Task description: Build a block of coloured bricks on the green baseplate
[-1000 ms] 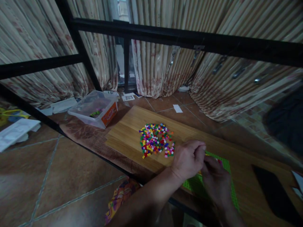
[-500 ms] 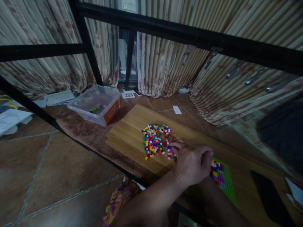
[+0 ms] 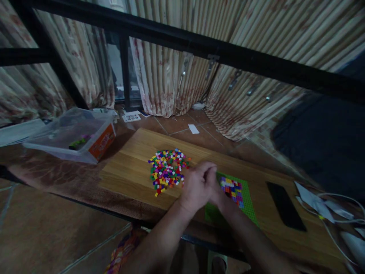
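Carefully, I'm keeping the left hand [image 3: 196, 186] and right hand [image 3: 219, 194] meeting beside the green baseplate [image 3: 248, 205], grip state unclear, near the loose bricks [image 3: 167, 171].

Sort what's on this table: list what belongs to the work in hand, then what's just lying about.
In use:
left hand, at the pile's edge
right hand, mostly hidden behind the left
pile of small coloured bricks
green baseplate, partly filled with bricks

Lying about:
clear plastic box
black phone
white cables
paper slip on the floor
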Demonstrator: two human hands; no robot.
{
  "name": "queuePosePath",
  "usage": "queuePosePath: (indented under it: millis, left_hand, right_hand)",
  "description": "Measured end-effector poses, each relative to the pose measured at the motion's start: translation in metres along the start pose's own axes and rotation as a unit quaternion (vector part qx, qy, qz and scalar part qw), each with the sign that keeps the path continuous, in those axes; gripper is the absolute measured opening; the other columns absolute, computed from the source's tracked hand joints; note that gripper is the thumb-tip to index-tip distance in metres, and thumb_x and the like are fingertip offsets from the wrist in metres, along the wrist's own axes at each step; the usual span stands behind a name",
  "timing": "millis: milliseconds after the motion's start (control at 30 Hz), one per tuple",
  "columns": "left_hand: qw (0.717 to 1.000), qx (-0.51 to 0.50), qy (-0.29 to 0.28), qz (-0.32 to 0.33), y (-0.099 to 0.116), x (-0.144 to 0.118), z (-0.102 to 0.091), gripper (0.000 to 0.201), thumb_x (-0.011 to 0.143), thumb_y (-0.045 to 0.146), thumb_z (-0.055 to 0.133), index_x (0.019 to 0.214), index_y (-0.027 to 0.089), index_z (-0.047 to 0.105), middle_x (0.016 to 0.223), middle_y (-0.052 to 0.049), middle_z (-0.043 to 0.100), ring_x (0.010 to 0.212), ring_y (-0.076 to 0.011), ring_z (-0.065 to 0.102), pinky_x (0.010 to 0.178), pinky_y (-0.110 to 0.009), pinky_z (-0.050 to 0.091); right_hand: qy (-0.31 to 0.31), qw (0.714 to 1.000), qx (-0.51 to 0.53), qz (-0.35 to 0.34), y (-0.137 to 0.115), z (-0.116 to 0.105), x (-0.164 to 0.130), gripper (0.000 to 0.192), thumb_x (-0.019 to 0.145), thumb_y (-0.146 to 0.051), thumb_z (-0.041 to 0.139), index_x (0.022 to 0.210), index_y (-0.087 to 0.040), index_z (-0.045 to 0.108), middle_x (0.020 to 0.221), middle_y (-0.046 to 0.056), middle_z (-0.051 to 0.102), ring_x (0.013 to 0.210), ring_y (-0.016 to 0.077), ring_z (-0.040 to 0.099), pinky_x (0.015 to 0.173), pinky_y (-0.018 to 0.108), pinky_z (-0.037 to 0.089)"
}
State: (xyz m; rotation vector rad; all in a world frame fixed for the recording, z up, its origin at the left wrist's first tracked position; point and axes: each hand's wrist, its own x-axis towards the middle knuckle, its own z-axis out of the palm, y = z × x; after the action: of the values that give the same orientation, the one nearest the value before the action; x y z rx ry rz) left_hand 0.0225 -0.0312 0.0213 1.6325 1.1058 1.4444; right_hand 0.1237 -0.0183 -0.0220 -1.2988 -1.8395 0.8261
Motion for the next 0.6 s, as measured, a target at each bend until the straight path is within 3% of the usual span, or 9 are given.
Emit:
queuePosePath:
  millis: [133, 267, 367, 467, 600]
  left_hand:
    - [0.997, 0.003, 0.015, -0.072, -0.010, 0.007, -0.004, 0.019, 0.089, 0.025, 0.050, 0.092, 0.017, 0.067, 0.075, -0.001, 0.069, 0.069, -0.0126, 0.064, 0.065, -0.021, 0.049]
    - [0.994, 0.048, -0.014, -0.093, -0.019, 0.004, 0.008, 0.018, 0.088, 0.023, 0.051, 0.091, 0.017, 0.067, 0.078, -0.002, 0.070, 0.072, -0.0133, 0.065, 0.066, -0.021, 0.048]
    - [0.992, 0.073, -0.044, -0.098, -0.023, 0.000, 0.021, 0.018, 0.087, 0.023, 0.051, 0.091, 0.018, 0.068, 0.080, -0.002, 0.071, 0.073, -0.0138, 0.065, 0.068, -0.022, 0.049]
    - [0.986, 0.091, -0.081, -0.118, -0.027, -0.003, 0.034, 0.018, 0.086, 0.022, 0.051, 0.090, 0.018, 0.069, 0.079, -0.002, 0.071, 0.072, -0.0141, 0.065, 0.067, -0.023, 0.048]
    - [0.977, 0.099, -0.110, -0.151, -0.033, -0.005, 0.049, 0.017, 0.085, 0.021, 0.053, 0.089, 0.018, 0.069, 0.082, -0.002, 0.073, 0.073, -0.0149, 0.066, 0.069, -0.024, 0.048]
  right_hand:
    - [-0.060, 0.990, -0.128, -0.023, 0.003, -0.039, -0.027, 0.024, 0.088, -0.019, 0.048, 0.092, -0.022, 0.071, 0.092, 0.006, 0.069, 0.083, 0.0200, 0.064, 0.079, 0.035, 0.051]
    - [0.017, 0.988, -0.151, -0.008, 0.013, -0.073, -0.054, 0.021, 0.091, -0.026, 0.051, 0.094, -0.025, 0.072, 0.096, 0.006, 0.070, 0.092, 0.0219, 0.065, 0.085, 0.038, 0.050]
    - [0.086, 0.988, -0.130, 0.020, 0.023, -0.095, -0.060, 0.019, 0.090, -0.033, 0.054, 0.095, -0.024, 0.071, 0.097, 0.005, 0.069, 0.088, 0.0203, 0.065, 0.080, 0.034, 0.051]
    - [0.105, 0.986, -0.122, 0.034, 0.034, -0.110, -0.059, 0.019, 0.089, -0.035, 0.056, 0.091, -0.024, 0.072, 0.092, 0.004, 0.067, 0.084, 0.0190, 0.064, 0.077, 0.033, 0.050]
    - [0.107, 0.983, -0.149, 0.017, 0.049, -0.116, -0.058, 0.016, 0.087, -0.032, 0.058, 0.087, -0.025, 0.072, 0.100, 0.006, 0.065, 0.096, 0.0220, 0.061, 0.087, 0.039, 0.048]
